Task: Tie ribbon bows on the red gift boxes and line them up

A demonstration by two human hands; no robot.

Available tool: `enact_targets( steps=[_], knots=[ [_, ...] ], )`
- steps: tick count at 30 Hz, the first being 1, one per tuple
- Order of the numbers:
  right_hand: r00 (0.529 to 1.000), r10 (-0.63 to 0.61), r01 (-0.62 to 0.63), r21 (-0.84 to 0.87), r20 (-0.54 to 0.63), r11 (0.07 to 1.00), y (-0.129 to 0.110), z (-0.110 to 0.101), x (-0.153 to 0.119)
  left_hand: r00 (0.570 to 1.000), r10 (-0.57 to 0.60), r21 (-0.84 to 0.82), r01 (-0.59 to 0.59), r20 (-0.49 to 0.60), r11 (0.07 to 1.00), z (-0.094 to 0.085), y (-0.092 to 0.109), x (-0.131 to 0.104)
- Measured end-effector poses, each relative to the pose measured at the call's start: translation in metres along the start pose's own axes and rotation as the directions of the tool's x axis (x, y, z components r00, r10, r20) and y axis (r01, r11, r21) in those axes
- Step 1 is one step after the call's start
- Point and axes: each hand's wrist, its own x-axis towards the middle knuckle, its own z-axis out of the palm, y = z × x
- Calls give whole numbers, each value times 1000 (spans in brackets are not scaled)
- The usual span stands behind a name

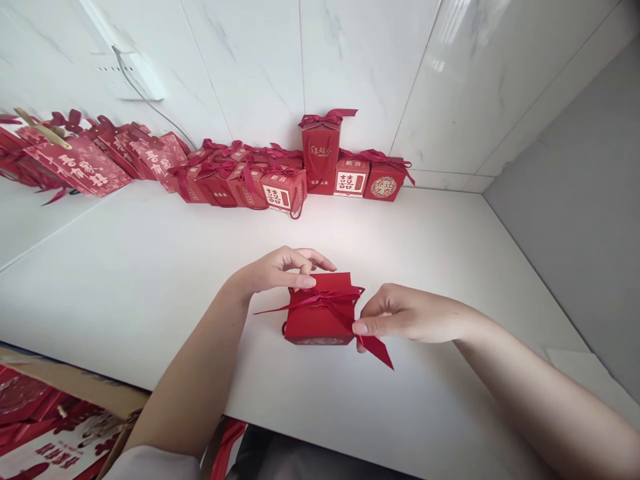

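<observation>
A red gift box [306,324] stands on the white table in front of me, with a dark red ribbon [333,301] tied in a bow across its top. Pinched between the thumb and bent fingers of my right hand [400,312] is the ribbon at the box's right side, and its pointed tail hangs below. My left hand [287,268] rests at the box's back left corner. Its thumb touches the top flap and its fingers stretch out loosely behind. Another ribbon tail sticks out to the left.
Several finished-looking red boxes [240,183] line the wall, with a taller red box [321,150] among them. Flat red gift bags [80,163] lean at the left. A carton [80,388] of red packaging sits below the table's front left edge. A cable [145,97] runs from a wall socket.
</observation>
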Motion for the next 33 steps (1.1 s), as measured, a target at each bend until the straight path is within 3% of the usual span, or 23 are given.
enact_targets(
  steps=[6, 13, 24, 33],
  knots=[
    [995, -98, 98, 66, 3, 993, 1, 0, 1, 1000, 5, 15, -5, 5, 1000, -1, 2, -1],
    [992, -128, 129, -142, 17, 981, -4, -2, -4, 999, 48, 144, -44, -20, 989, -4, 3, -1],
    [995, -75, 86, -185, 61, 979, 5, -9, -2, 997, -60, 242, 49, 39, 969, 7, 14, -1],
    [998, -21, 37, -292, 59, 956, -3, -14, -14, 997, 10, 227, -28, 81, 974, 6, 14, -1]
  ],
)
